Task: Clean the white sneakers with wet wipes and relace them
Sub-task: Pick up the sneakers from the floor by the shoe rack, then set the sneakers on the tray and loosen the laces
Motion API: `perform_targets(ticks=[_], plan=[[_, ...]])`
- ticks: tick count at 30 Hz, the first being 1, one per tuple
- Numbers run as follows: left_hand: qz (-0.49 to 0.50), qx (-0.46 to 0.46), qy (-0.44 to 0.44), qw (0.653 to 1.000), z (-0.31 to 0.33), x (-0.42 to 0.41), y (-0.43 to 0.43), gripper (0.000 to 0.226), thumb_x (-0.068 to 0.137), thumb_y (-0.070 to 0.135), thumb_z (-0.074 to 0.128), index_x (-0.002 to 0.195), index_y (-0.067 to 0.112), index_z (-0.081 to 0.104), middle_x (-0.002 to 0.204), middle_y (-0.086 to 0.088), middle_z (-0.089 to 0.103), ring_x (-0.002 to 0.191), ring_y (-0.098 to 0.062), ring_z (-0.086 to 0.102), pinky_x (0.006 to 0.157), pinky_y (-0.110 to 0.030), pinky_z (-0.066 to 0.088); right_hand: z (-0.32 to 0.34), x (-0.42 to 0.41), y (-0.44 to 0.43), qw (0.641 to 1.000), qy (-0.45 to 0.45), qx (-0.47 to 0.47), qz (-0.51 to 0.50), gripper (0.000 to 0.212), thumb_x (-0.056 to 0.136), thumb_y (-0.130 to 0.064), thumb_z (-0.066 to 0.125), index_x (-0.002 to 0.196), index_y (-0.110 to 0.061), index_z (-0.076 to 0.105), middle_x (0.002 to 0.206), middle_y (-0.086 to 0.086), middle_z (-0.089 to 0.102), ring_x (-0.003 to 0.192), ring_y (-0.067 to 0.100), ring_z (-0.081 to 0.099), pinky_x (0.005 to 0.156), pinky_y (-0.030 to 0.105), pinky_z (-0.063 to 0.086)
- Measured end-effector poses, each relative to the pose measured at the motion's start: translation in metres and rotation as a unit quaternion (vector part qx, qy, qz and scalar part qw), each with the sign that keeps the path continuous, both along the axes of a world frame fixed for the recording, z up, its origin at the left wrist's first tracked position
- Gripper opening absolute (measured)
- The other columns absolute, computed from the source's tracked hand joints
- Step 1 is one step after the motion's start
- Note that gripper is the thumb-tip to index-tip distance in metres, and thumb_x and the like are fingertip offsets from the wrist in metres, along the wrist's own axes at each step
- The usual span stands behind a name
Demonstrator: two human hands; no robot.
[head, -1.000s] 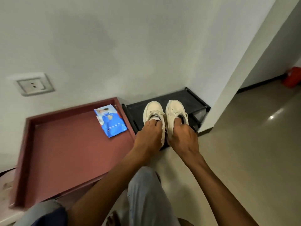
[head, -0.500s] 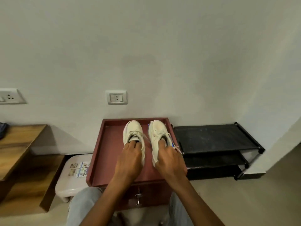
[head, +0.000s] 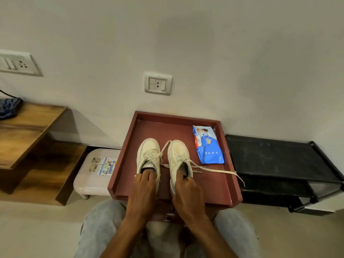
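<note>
- Two white sneakers stand side by side on the red table (head: pixel 214 187), with their toes pointing at the wall.
- The left sneaker (head: pixel 149 155) is near the middle of the table top. Its heel is close to the front edge.
- The right sneaker (head: pixel 178 155) is just beside it. The two shoes are not touching.
- The left hand (head: pixel 144 189) holds the back of the left sneaker. Its fingers curl down into the shoe's hole.
- The right hand (head: pixel 188 194) holds the back of the right sneaker the same way, with its fingers tucked inside.
- The laces are loose. One long lace (head: pixel 219 171) runs from the right sneaker across the table and hangs over the right edge.
- A blue pack of wet wipes (head: pixel 209 148) lies flat near the back right corner of the table. It is near the right sneaker but not touching it.
- A black shoe rack (head: pixel 275 155) stands right against the right side of the table.
- A small white stool (head: pixel 93 175) sits on the floor by the left side of the table.
- A wooden desk (head: pixel 28 127) is farther left.
- A wall socket (head: pixel 158 83) is on the wall above the table.
- The person's knees in grey trousers (head: pixel 98 229) show at the bottom.
</note>
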State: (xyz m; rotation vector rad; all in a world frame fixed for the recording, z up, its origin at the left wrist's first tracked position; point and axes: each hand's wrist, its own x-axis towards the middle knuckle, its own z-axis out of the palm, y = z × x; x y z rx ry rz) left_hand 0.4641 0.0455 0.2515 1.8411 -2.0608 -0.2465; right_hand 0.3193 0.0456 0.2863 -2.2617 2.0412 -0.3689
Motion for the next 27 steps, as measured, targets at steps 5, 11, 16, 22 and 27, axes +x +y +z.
perform_targets(ticks=[5,11,16,22,27], plan=[[0.008,0.027,-0.048,0.998,0.002,0.0,-0.004,0.08,0.043,0.021,0.101,0.115,0.01,0.067,0.109,-0.007,0.067,0.09,-0.026,0.062,0.071,-0.033,0.057,-0.01,-0.001,-0.004,0.999,0.014,-0.041,0.027,0.066,0.052,-0.015,0.08,0.115,-0.006,0.061,0.079,0.007,0.068,0.072,0.024,0.064,0.066,0.034,0.054],[0.066,0.005,-0.074,0.995,0.001,0.002,0.004,0.072,0.066,0.033,0.09,0.126,0.006,0.061,0.142,-0.029,0.047,0.136,-0.05,0.039,0.105,-0.058,0.044,0.001,-0.022,-0.021,0.99,-0.05,-0.131,0.019,0.027,0.086,-0.038,0.059,0.103,-0.018,0.065,0.117,0.004,0.058,0.114,0.025,0.05,0.093,0.041,0.044],[0.126,0.034,-0.026,0.991,-0.006,-0.003,-0.005,0.064,0.084,0.059,0.07,0.129,0.018,0.05,0.161,-0.023,0.029,0.142,-0.043,0.04,0.089,-0.05,0.056,0.0,-0.025,-0.062,0.997,-0.043,-0.059,-0.019,0.041,0.078,-0.041,0.065,0.112,-0.018,0.06,0.134,0.009,0.046,0.124,0.029,0.043,0.093,0.044,0.048],[0.135,0.062,-0.019,0.989,-0.005,-0.003,-0.019,0.067,0.086,0.06,0.065,0.138,0.024,0.042,0.154,-0.01,0.038,0.117,-0.033,0.061,0.077,-0.044,0.06,-0.006,-0.036,-0.082,0.993,-0.093,0.072,-0.002,0.061,0.087,-0.033,0.056,0.144,-0.023,0.036,0.14,0.002,0.047,0.125,0.025,0.046,0.092,0.039,0.045],[0.141,0.073,0.005,0.987,-0.007,0.0,-0.026,0.057,0.086,0.04,0.071,0.135,0.015,0.056,0.152,-0.01,0.037,0.118,-0.032,0.059,0.081,-0.041,0.058,-0.015,-0.032,-0.092,0.999,-0.043,0.028,0.0,0.045,0.09,-0.029,0.052,0.135,-0.03,0.051,0.102,0.001,0.069,0.093,0.026,0.065,0.071,0.036,0.052]])
